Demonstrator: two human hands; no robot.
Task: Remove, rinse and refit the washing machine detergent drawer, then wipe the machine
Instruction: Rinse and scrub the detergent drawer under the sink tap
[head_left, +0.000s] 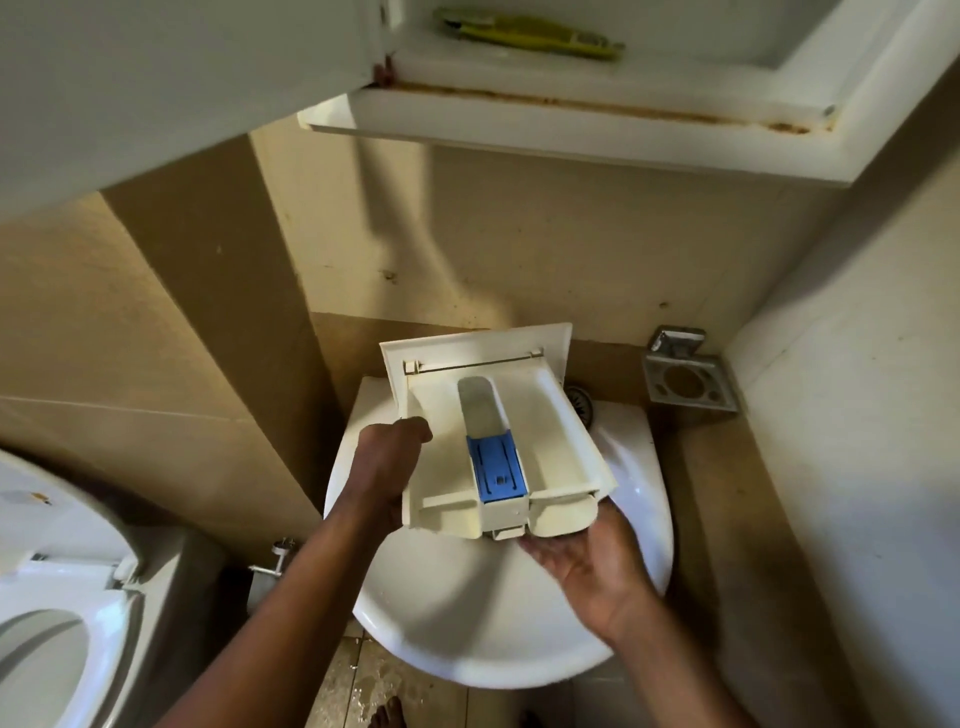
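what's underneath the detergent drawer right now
The white sink lies beneath the detergent drawer, with the right hand supporting its near end. The drawer covers most of the drain and any tap.

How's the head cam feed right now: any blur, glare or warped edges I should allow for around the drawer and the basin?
Head view: the detergent drawer is sharp; the right hand under it is slightly soft, the left hand clearer. Warm dim light, with a soft shadow on the wall above the drawer. Mild sheen on the sink rim, no hard glare. Wide-angle bending shows at the cabinet and toilet edges.
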